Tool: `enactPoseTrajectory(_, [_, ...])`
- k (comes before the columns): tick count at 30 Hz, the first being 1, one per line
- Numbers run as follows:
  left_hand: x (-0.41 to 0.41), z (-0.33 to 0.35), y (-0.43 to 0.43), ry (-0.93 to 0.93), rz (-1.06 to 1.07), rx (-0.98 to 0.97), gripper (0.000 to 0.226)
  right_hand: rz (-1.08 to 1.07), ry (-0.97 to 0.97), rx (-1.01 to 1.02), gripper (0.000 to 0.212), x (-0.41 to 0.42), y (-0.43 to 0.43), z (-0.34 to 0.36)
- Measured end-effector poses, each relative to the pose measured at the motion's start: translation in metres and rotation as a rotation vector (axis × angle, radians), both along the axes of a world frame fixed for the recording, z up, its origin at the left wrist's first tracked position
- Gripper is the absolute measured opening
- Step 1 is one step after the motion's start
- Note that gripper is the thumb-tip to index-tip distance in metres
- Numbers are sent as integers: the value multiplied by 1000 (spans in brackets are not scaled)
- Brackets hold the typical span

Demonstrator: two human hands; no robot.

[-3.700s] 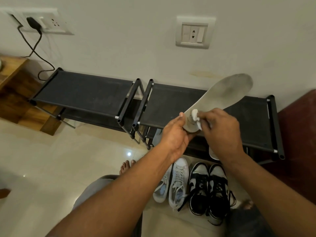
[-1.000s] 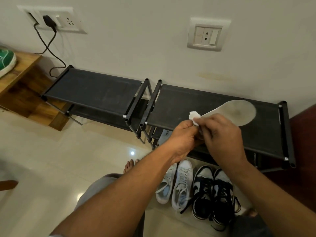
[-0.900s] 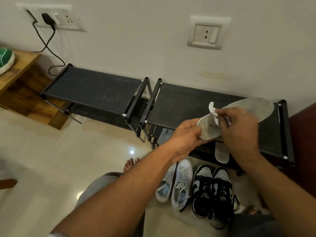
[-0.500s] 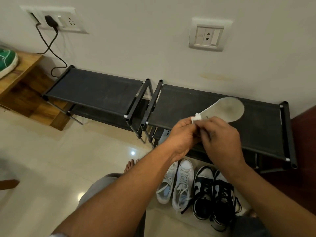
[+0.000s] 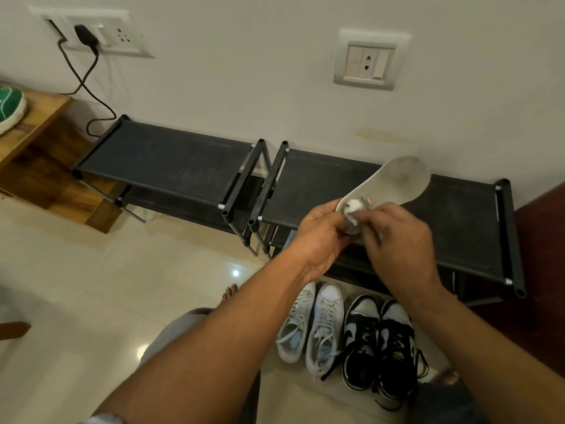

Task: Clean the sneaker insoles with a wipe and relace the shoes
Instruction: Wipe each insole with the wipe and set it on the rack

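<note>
- The pale wall [image 5: 244, 71] is filling the top of the view, and the glossy cream floor [image 5: 76, 286] is spreading below it.
- Two black shoe racks are standing side by side against the wall: the left rack [image 5: 171, 160] and the right rack [image 5: 458, 228], their end frames nearly touching.
- A wooden stand [image 5: 33, 117] is sitting at the far left, carrying a green shoe [image 5: 9, 108] that the frame edge is cutting off.
- A pair of black-and-white sneakers [image 5: 379, 341] is lying on the floor in front of the right rack, with loose laces trailing, and a pair of white sneakers [image 5: 312, 322] is lying just to their left.
- The grey insole [image 5: 400, 179] is being held in the air over the right rack, its toe end pointing up toward the wall and its heel end sitting between the two hands.
- The left hand [image 5: 321, 237] is gripping the heel end of the insole, fingers curled around its edge.
- The right hand [image 5: 400, 246] is pinching the wipe and pressing it onto the insole's heel.
- A socket plate [image 5: 116, 35] with a black charger [image 5: 85, 36] plugged in is hanging on the wall at the upper left; a second plate [image 5: 367, 61] is sitting at the upper right.
- The white wipe [image 5: 353, 211], bunched small, is resting against the insole beside a tiny red mark.
</note>
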State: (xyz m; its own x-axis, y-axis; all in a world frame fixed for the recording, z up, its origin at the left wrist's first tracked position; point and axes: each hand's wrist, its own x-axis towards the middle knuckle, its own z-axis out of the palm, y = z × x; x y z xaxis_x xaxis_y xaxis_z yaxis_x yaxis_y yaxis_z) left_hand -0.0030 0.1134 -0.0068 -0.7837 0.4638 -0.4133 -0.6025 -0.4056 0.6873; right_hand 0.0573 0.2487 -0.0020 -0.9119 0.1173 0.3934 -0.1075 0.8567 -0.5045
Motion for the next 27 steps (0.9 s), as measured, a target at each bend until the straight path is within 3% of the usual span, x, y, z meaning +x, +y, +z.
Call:
enactPoseTrajectory(2, [0, -1, -1, -15, -2, 1, 47, 96, 2, 24, 23, 4, -5, -1])
enactPoseTrajectory(6, [-2, 0, 2, -37, 8, 11, 52, -106, 29, -76, 19, -10, 25, 1])
enactPoseTrajectory(10, [0, -1, 0, -41, 17, 24, 47, 101, 1, 20, 23, 3, -1, -3])
enactPoseTrajectory(14, [-2, 0, 1, -60, 7, 37, 49, -102, 27, -82, 19, -10, 27, 1])
enactPoseTrajectory(18, [-1, -1, 0, -61, 28, 27, 47, 98, 2, -2, 21, 5, -1, -6])
enactPoseTrajectory(22, [-3, 1, 1, -65, 19, 40, 50, -100, 28, -97, 19, -8, 29, -1])
enactPoseTrajectory(27, [-3, 5, -2, -16, 17, -1, 62, 92, 41, -26, 19, -1, 13, -3])
